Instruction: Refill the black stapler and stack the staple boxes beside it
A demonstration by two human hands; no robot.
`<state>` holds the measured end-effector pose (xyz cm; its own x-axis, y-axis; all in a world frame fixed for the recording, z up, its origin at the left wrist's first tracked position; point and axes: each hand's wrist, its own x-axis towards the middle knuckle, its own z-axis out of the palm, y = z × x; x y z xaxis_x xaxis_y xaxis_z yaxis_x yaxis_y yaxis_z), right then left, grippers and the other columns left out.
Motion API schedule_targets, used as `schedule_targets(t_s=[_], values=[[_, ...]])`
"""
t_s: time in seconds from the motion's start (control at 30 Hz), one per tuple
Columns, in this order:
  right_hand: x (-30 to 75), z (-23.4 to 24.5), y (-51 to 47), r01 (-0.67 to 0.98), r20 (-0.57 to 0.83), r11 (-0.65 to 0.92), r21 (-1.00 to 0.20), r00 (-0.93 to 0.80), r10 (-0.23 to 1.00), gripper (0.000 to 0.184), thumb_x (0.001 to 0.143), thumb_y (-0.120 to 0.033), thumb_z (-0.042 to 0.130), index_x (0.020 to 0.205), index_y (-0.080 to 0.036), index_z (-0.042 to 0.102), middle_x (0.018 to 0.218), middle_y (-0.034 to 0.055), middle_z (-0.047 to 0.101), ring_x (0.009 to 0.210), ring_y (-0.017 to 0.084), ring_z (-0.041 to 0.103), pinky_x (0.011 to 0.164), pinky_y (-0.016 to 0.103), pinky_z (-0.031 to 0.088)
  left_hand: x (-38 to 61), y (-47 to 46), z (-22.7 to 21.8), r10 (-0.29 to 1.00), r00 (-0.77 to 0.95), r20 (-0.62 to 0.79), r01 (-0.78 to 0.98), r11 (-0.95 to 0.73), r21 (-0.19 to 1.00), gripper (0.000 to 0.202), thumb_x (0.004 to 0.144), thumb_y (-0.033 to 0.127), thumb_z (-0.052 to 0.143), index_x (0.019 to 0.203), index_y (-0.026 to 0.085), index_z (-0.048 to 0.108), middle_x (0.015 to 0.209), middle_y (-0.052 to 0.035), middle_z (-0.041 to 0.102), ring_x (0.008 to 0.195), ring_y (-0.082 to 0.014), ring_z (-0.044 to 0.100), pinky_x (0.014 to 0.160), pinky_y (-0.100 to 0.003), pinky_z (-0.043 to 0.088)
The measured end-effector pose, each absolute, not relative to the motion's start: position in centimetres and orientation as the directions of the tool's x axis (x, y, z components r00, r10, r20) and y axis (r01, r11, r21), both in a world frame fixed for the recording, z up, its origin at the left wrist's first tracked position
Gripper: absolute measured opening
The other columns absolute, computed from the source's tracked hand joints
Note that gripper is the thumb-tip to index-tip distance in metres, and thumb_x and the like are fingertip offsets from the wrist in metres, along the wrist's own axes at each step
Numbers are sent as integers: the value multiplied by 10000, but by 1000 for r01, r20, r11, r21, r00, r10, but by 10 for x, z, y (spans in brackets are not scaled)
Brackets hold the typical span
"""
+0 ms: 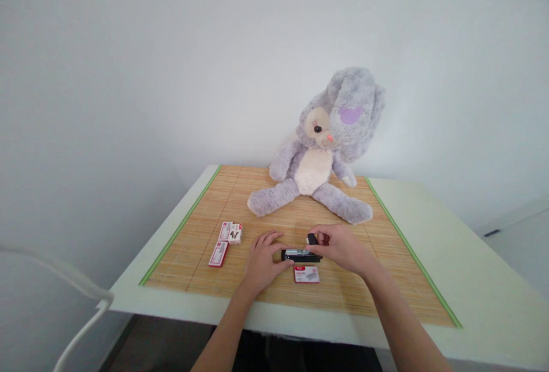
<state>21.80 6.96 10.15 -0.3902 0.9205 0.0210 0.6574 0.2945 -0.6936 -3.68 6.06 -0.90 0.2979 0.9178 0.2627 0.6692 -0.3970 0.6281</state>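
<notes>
A black stapler [295,256] lies lengthwise on the bamboo mat, with its silver metal channel exposed. My left hand [263,260] grips the stapler's left end, thumb on the near side and fingers on the far side. Above the right end, my right hand [338,246] pinches a black part [311,239] that looks like the stapler's lifted top. Its join to the base is hidden by my fingers. Just in front of the stapler lies a red and white staple box [306,274], which neither hand touches.
Several small red and white boxes [218,253] sit together to the left on the bamboo mat [197,269]. A grey plush rabbit [315,171] sits at the back against the wall. The white table [463,269] extends to the right. A white cable [81,292] hangs at the left.
</notes>
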Motion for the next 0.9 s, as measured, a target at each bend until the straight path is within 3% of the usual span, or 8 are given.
schedule_targets(t_s=[0.4, 0.6, 0.7, 0.9], values=[[171, 84, 80, 767, -9, 397, -504, -465, 885, 213, 787, -383, 818, 777, -218, 685, 663, -42, 612, 613, 121, 504, 568, 254, 248, -37, 61, -8, 916, 315, 247, 669, -399, 627, 327, 800, 486, 821, 1090, 343, 771, 1437, -17, 600, 1397, -299, 449, 1171, -513, 308], [162, 76, 73, 743, -6, 415, -524, -491, 871, 160, 817, -309, 791, 957, -247, 743, 868, -10, 713, 784, 162, 609, 648, 247, 332, -37, 60, -6, 917, 319, 241, 669, -397, 628, 340, 807, 456, 812, 1126, 348, 765, 1438, -19, 601, 1390, -298, 456, 1173, -509, 310], [171, 76, 70, 717, 10, 422, -555, -501, 865, 271, 822, -228, 764, 1087, -274, 734, 957, -2, 708, 865, 174, 622, 717, 252, 372, -36, 60, -5, 917, 320, 236, 666, -396, 632, 371, 809, 459, 807, 1161, 356, 753, 1443, -17, 598, 1397, -302, 450, 1178, -511, 307], [218, 59, 59, 773, 32, 303, -558, -345, 938, 149, 817, -280, 750, 918, -211, 664, 886, 0, 642, 778, 162, 574, 685, 258, 372, -35, 59, -5, 913, 316, 260, 677, -408, 612, 310, 871, 408, 752, 1174, 348, 730, 1434, -9, 598, 1385, -278, 460, 1180, -498, 322]])
